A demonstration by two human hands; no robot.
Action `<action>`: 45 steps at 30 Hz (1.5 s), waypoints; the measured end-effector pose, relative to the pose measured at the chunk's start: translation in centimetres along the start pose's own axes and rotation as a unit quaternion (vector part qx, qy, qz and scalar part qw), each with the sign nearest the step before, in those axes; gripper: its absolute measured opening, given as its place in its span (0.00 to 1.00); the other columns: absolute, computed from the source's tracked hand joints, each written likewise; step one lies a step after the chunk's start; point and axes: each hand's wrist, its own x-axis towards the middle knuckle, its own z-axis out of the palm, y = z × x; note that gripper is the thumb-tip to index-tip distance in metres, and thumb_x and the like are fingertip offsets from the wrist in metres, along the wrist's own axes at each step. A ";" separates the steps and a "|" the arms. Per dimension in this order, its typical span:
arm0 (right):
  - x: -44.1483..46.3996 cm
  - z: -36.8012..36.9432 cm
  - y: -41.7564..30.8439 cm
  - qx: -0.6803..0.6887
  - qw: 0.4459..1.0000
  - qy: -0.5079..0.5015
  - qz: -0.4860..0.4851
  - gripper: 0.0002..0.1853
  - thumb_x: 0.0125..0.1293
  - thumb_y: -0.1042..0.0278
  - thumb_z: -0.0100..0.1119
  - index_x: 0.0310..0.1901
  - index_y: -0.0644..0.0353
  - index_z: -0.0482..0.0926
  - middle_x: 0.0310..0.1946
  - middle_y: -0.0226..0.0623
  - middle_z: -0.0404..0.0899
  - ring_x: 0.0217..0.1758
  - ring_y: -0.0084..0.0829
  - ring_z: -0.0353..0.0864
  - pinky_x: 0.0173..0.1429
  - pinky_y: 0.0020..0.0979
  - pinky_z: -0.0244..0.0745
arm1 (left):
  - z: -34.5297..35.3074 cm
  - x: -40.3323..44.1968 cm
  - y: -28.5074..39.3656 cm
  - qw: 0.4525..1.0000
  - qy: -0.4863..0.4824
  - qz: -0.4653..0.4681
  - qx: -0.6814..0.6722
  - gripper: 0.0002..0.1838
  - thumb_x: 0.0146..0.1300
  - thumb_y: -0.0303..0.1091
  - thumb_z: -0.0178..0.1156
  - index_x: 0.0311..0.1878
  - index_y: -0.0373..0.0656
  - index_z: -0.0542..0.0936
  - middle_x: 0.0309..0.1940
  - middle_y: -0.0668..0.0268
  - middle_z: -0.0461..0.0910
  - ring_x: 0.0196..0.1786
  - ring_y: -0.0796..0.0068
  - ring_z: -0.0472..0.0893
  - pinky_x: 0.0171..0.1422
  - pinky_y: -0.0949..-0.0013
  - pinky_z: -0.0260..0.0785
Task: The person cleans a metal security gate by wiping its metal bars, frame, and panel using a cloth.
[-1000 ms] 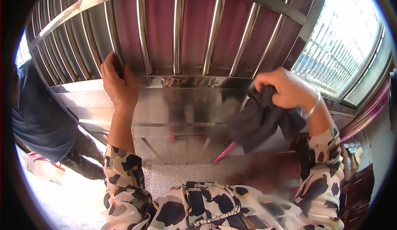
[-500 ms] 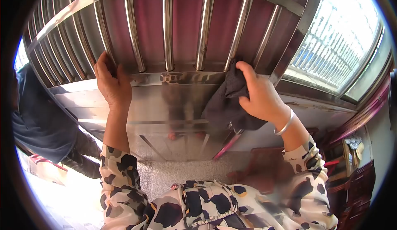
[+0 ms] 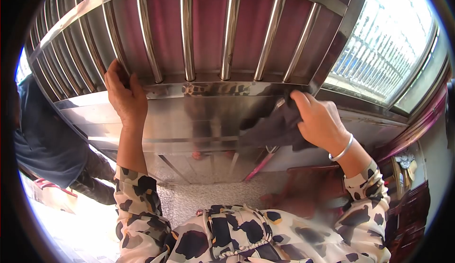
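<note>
A dark grey cloth (image 3: 277, 128) hangs from my right hand (image 3: 323, 123), pinched between thumb and fingers. That hand, with a bracelet at the wrist, is at the right end of the shiny metal rail (image 3: 215, 89), and the cloth drapes in front of the metal panel (image 3: 166, 116) below it. My left hand (image 3: 127, 95) is wrapped around the lower end of an upright metal bar (image 3: 113, 31) on the left; its fingertips are partly hidden behind the bar. Several such bars rise from the rail, with a dark red surface (image 3: 211, 26) behind them.
A person in dark clothes (image 3: 52, 130) stands close at the left. To the right is a bright window (image 3: 384, 50) with bars outside and a pinkish curtain (image 3: 403, 137). Reddish-brown wooden furniture (image 3: 407, 220) stands at the lower right, above a speckled floor (image 3: 189, 199).
My right hand has moved right and slightly down along the rail, taking the cloth away from the foot of the bars. My left hand stays at its bar.
</note>
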 end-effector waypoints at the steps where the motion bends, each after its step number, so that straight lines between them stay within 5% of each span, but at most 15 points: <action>1: -1.6 1.5 1.4 0.044 0.998 0.038 0.016 0.22 0.47 0.76 0.54 0.48 0.63 0.69 0.41 0.47 0.77 0.34 0.43 0.81 0.35 0.35 0.76 | 0.1 0.0 0.2 1.000 0.008 0.004 0.013 0.23 0.55 0.17 0.55 0.56 0.35 0.67 0.42 0.57 0.71 0.44 0.62 0.75 0.49 0.66 0.69; 5: -3.4 0.2 3.0 0.166 0.958 0.211 0.099 0.21 0.41 0.84 0.51 0.42 0.62 0.72 0.34 0.50 0.76 0.39 0.51 0.77 0.41 0.38 0.74 | 0.3 0.0 0.2 0.999 0.002 -0.001 0.032 0.23 0.54 0.18 0.55 0.56 0.35 0.67 0.43 0.56 0.71 0.44 0.60 0.75 0.50 0.65 0.69; 10: -0.9 -2.0 4.0 0.133 0.938 0.315 0.054 0.31 0.45 0.81 0.55 0.57 0.64 0.65 0.45 0.53 0.75 0.43 0.53 0.78 0.47 0.36 0.74 | 0.3 -0.2 -0.5 1.000 0.008 -0.021 0.017 0.23 0.55 0.19 0.55 0.57 0.35 0.67 0.44 0.56 0.71 0.45 0.62 0.76 0.50 0.67 0.68; 14: 3.6 -3.1 1.8 0.015 0.960 0.275 0.047 0.42 0.48 0.78 0.60 0.65 0.69 0.51 0.58 0.59 0.64 0.52 0.54 0.75 0.53 0.37 0.73 | 0.1 -0.1 -0.6 0.999 -0.008 -0.036 -0.021 0.23 0.56 0.19 0.56 0.57 0.35 0.67 0.43 0.59 0.71 0.42 0.68 0.76 0.48 0.69 0.68; 17: 4.8 -2.4 0.5 0.011 0.979 0.114 0.169 0.47 0.50 0.71 0.61 0.67 0.73 0.42 0.58 0.66 0.59 0.47 0.58 0.75 0.44 0.42 0.76 | 0.0 -0.2 -1.2 0.999 -0.009 -0.037 -0.037 0.22 0.57 0.20 0.56 0.57 0.35 0.68 0.43 0.60 0.72 0.41 0.71 0.76 0.48 0.70 0.69; 22: 2.9 -0.2 -0.6 -0.035 0.986 0.035 0.157 0.45 0.51 0.67 0.59 0.65 0.78 0.44 0.56 0.68 0.61 0.41 0.55 0.78 0.41 0.39 0.77 | 0.1 -0.3 -1.3 0.999 -0.009 -0.031 -0.023 0.23 0.58 0.20 0.56 0.58 0.36 0.67 0.44 0.60 0.73 0.42 0.73 0.76 0.47 0.72 0.69; 24: 2.5 0.1 -1.4 -0.024 0.981 -0.083 0.172 0.43 0.50 0.68 0.59 0.64 0.80 0.47 0.55 0.67 0.63 0.38 0.52 0.79 0.40 0.39 0.77 | 0.2 -0.3 -1.5 0.999 -0.013 -0.030 -0.022 0.23 0.59 0.20 0.56 0.59 0.36 0.67 0.44 0.61 0.74 0.43 0.74 0.77 0.47 0.72 0.69; 29: 2.1 0.4 0.4 0.127 0.979 0.040 0.153 0.32 0.45 0.74 0.55 0.56 0.74 0.61 0.35 0.58 0.75 0.33 0.55 0.77 0.38 0.44 0.73 | 0.3 -0.3 -1.2 0.999 -0.001 -0.026 -0.021 0.23 0.58 0.21 0.57 0.58 0.36 0.68 0.43 0.60 0.73 0.41 0.72 0.76 0.46 0.71 0.69; 34: 1.7 2.7 1.6 0.266 0.937 0.166 0.154 0.32 0.43 0.78 0.55 0.56 0.66 0.63 0.31 0.59 0.73 0.34 0.56 0.75 0.40 0.40 0.71 | 0.8 -0.1 -0.3 1.000 0.017 -0.008 0.010 0.21 0.58 0.23 0.55 0.56 0.35 0.68 0.43 0.58 0.72 0.40 0.68 0.76 0.46 0.69 0.68; 37: 1.9 3.6 2.1 0.341 0.904 0.222 0.128 0.33 0.43 0.78 0.56 0.56 0.65 0.63 0.33 0.50 0.76 0.39 0.45 0.79 0.44 0.33 0.71 | 1.0 -0.2 -0.4 0.999 0.033 0.009 0.028 0.21 0.58 0.23 0.55 0.56 0.34 0.68 0.43 0.57 0.72 0.40 0.66 0.76 0.46 0.68 0.68; 39: 1.7 4.0 2.6 0.534 0.802 0.215 0.156 0.30 0.43 0.79 0.56 0.54 0.64 0.67 0.36 0.37 0.78 0.44 0.27 0.77 0.49 0.25 0.69 | 1.0 -0.2 -0.3 0.999 0.030 0.020 0.040 0.21 0.58 0.23 0.55 0.56 0.34 0.68 0.43 0.57 0.72 0.41 0.65 0.76 0.47 0.67 0.68; 40: 1.2 4.4 3.0 0.536 0.801 0.216 0.157 0.30 0.43 0.79 0.56 0.54 0.64 0.67 0.36 0.37 0.78 0.44 0.27 0.77 0.49 0.25 0.69 | 0.9 -0.1 -0.3 0.998 0.029 0.027 0.055 0.22 0.58 0.23 0.55 0.56 0.34 0.67 0.43 0.56 0.72 0.41 0.64 0.75 0.47 0.67 0.68; 42: -0.3 5.0 3.7 0.635 0.764 0.078 0.084 0.27 0.39 0.79 0.56 0.49 0.66 0.72 0.41 0.33 0.76 0.47 0.21 0.71 0.55 0.22 0.65 | 0.9 0.0 -0.5 0.997 0.030 0.040 0.065 0.22 0.58 0.23 0.55 0.57 0.34 0.67 0.43 0.56 0.72 0.41 0.63 0.75 0.47 0.66 0.68; 43: -1.0 4.9 2.4 0.552 0.827 0.083 0.064 0.20 0.44 0.81 0.56 0.44 0.66 0.74 0.37 0.30 0.77 0.43 0.20 0.72 0.50 0.21 0.67 | 0.9 0.0 -0.5 0.996 0.031 0.048 0.074 0.22 0.58 0.23 0.55 0.57 0.34 0.67 0.43 0.56 0.72 0.41 0.63 0.75 0.47 0.66 0.68; 45: -3.7 6.7 2.3 0.563 0.812 0.096 0.122 0.19 0.45 0.81 0.56 0.44 0.66 0.74 0.35 0.30 0.76 0.40 0.19 0.71 0.49 0.22 0.67 | 0.6 0.0 -0.6 0.996 0.025 0.046 0.070 0.22 0.58 0.23 0.55 0.57 0.35 0.67 0.43 0.56 0.72 0.41 0.63 0.75 0.47 0.66 0.68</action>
